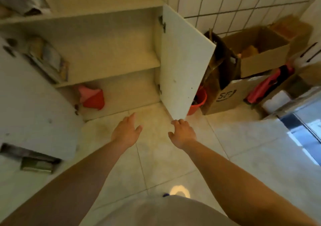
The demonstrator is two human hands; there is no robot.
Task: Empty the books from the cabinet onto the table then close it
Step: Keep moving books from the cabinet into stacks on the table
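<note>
The white floor cabinet stands with both doors swung out. A few books lean at the left end of its middle shelf. On the bottom shelf lies a red and pink object. My right hand reaches to the lower corner of the right door, fingertips at its edge. My left hand hovers over the floor in front of the cabinet, fingers relaxed, holding nothing. The left door fills the left of the view.
Cardboard boxes and an orange bucket crowd the floor right of the right door, against a tiled wall. More books lie at the lower left. A glass door is at the far right.
</note>
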